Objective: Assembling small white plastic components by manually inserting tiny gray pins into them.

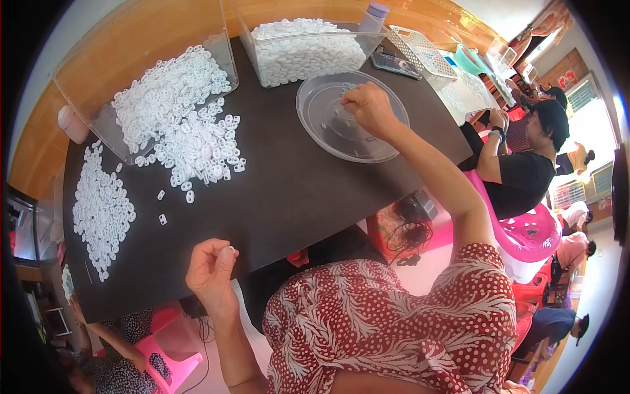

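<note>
My left hand (213,269) is raised at the table's front edge. Its thumb and fingertips pinch a small white plastic piece (234,251), of which only a bit shows. My right hand (373,110) reaches over a round clear shallow dish (307,121) with its fingertips pressed together. Whatever they hold is hidden or too small to name. A few tiny pale bits (350,123) lie on the dish's floor. Left of centre, a heap of white two-holed oval pieces (203,148) spills from a tipped clear bin (226,39). Another pile of such pieces (102,210) lies farther left.
Behind the dish stands a clear bin (252,62) full of white pieces, with a phone (396,65), a lidded purple cup (375,16) and a white basket (426,56) nearby. Several people sit to the right; one person (525,157) is close. Another person's arm (118,341) shows lower left.
</note>
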Action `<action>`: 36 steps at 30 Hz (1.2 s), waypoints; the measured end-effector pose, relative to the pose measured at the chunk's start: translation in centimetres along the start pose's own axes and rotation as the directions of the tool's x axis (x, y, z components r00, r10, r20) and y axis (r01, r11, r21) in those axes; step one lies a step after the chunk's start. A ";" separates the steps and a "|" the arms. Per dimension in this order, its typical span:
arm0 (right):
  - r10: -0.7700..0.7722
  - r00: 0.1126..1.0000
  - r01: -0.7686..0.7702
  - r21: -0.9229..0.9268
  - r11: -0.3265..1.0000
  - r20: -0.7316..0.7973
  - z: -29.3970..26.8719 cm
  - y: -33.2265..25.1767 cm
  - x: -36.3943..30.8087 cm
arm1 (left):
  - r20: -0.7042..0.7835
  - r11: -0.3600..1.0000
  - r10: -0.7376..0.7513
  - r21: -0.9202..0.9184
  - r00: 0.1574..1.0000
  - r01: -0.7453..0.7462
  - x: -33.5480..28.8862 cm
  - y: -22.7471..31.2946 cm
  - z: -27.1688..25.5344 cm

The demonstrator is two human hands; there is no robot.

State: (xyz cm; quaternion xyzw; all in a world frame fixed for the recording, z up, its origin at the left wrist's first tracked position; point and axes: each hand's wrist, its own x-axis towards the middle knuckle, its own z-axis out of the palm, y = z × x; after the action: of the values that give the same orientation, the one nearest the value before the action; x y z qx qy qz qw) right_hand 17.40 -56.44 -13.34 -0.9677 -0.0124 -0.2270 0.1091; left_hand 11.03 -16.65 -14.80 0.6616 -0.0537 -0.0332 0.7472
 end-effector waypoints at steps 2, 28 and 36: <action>0.018 1.000 -0.018 -0.030 0.999 -0.003 0.1 0.3 0.0 | 0.015 0.997 -0.027 -0.076 1.000 0.028 -0.4 0.1 0.8; 0.000 0.983 0.009 -0.049 0.999 0.181 1.7 -1.2 0.5 | -0.016 0.983 -0.053 -0.178 0.998 0.050 -1.3 -0.6 1.8; 0.110 0.960 -0.127 0.053 0.990 0.257 0.4 -2.3 0.5 | 0.025 0.978 -0.060 -0.196 0.998 0.064 -1.4 -0.9 1.5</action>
State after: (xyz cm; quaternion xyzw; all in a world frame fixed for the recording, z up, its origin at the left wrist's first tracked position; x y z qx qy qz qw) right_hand 17.84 -54.09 -13.04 -0.9834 0.0239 -0.0940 0.1531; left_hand 9.46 -18.02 -15.62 0.5855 -0.0364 -0.0678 0.8070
